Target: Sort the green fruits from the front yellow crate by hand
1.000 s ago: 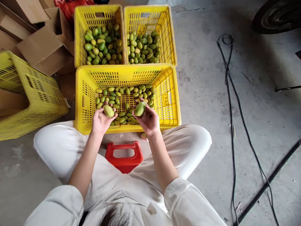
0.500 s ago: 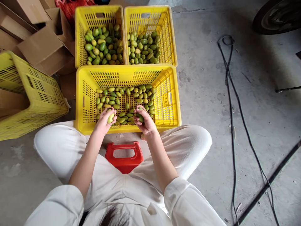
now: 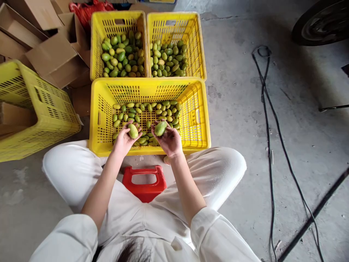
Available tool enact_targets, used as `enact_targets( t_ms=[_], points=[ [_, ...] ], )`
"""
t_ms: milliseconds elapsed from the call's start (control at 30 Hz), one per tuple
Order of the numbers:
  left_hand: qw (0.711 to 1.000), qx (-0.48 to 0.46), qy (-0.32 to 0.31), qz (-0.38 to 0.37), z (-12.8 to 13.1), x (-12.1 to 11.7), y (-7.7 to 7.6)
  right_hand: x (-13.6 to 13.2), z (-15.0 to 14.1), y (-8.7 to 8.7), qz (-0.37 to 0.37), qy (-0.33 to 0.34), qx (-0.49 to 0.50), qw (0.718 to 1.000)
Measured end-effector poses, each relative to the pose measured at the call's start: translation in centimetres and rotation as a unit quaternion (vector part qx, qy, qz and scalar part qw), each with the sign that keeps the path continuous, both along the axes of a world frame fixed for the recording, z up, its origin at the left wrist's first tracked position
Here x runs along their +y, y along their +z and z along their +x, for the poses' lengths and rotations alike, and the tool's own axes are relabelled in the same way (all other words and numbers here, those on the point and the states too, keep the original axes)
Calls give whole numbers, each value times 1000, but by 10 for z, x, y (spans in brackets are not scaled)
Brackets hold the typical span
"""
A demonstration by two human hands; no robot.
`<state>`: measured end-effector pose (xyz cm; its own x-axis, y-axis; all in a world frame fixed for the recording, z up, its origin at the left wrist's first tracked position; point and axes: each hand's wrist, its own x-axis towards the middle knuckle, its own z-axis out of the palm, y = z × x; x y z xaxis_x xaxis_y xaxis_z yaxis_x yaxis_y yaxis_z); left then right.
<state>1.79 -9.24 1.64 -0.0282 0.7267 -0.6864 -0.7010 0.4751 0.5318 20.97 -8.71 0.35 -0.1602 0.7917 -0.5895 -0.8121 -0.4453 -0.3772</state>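
My left hand (image 3: 124, 140) holds a yellow-green mango-like fruit (image 3: 133, 131), its fingers curled under and around it. In my right hand (image 3: 170, 141), a greener mango-like fruit (image 3: 160, 128) rests on the palm and fingers, with the palm turned up. Both hands are just above the near side of a large yellow plastic crate (image 3: 148, 153). Loose green and yellow-green fruits (image 3: 169, 112) lie in groups on its slotted bottom. My hands and wrists cover some of the fruits at the near side.
Behind stand two yellow crates, left (image 3: 96, 47) and right (image 3: 200, 51), partly filled with similar fruits. At left are another yellow crate (image 3: 58, 112) and cardboard boxes (image 3: 54, 58). A red plastic stool (image 3: 144, 188) sits between my legs. Black cable (image 3: 268, 131) and a wheel (image 3: 321, 22) are to the right.
Both hands have turned palm up and loosened their grip, so the fruits show more fully. The view has shifted slightly, with the crates a little lower and farther right.
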Motion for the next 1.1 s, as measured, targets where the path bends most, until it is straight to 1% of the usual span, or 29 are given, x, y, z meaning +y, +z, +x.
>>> enact_targets(
  t_ms=[100, 200, 267, 333, 400, 433, 500, 533, 567, 633, 700, 767, 800, 833, 867, 900, 933, 967, 1000, 1033, 1067, 1100],
  points=[
    [999, 2, 13, 33, 0, 0, 0, -1, -3, 4, 12, 11, -1, 1000],
    [998, 9, 0, 59, 2, -1, 0, -2, -3, 8, 20, 17, 1, 1000],
    [998, 15, -7, 63, 5, -1, 0, -1, -3, 8, 25, 24, -1, 999],
    [998, 22, -1, 51, 7, -1, 1, -1, -3, 6, 10, 26, -5, 1000],
    [999, 21, 12, 23, 8, 0, 2, -1, -3, 0, -50, 21, -17, 998],
    [1000, 14, 21, 2, 8, 0, 2, -2, -3, -3, -102, 20, -26, 994],
    [998, -11, 43, -46, 6, 1, 3, -4, -5, -10, -220, 28, -51, 974],
    [995, -23, 57, -73, 4, 2, 3, -5, -6, -13, -266, 38, -62, 961],
    [992, -33, 71, -100, 3, 2, 3, -3, -9, -15, -297, 50, -70, 951],
    [984, -40, 102, -144, 0, 2, 2, 9, -17, -15, -312, 73, -78, 944],
    [976, -40, 129, -170, -1, 2, 2, 38, -30, -8, -295, 88, -78, 948],
    [973, -47, 140, -180, -2, 2, 3, 84, -48, 6, -263, 93, -76, 957],
    [972, -53, 139, -181, -2, 3, 4, 111, -57, 14, -234, 93, -75, 965],
    [972, -59, 136, -181, -2, 3, 5, 137, -65, 22, -164, 97, -75, 979],
    [973, -63, 133, -179, -2, 3, 6, 160, -70, 29, -72, 95, -82, 990],
    [973, -66, 133, -178, -1, 4, 7, 178, -74, 33, 17, 95, -105, 990],
    [973, -66, 133, -178, -1, 4, 7, 189, -74, 34, 91, 99, -140, 981],
    [973, -66, 133, -178, -1, 5, 8, 191, -71, 32, 145, 110, -187, 965],
    [973, -64, 132, -180, -1, 6, 7, 184, -65, 25, 179, 132, -246, 944],
    [973, -63, 131, -182, -1, 6, 7, 168, -58, 16, 192, 167, -321, 912],
    [973, -62, 128, -183, -1, 6, 6, 145, -48, 4, 185, 217, -416, 864],
    [973, -62, 125, -184, 0, 5, 5, 117, -38, -9, 160, 285, -522, 788]
  ],
)
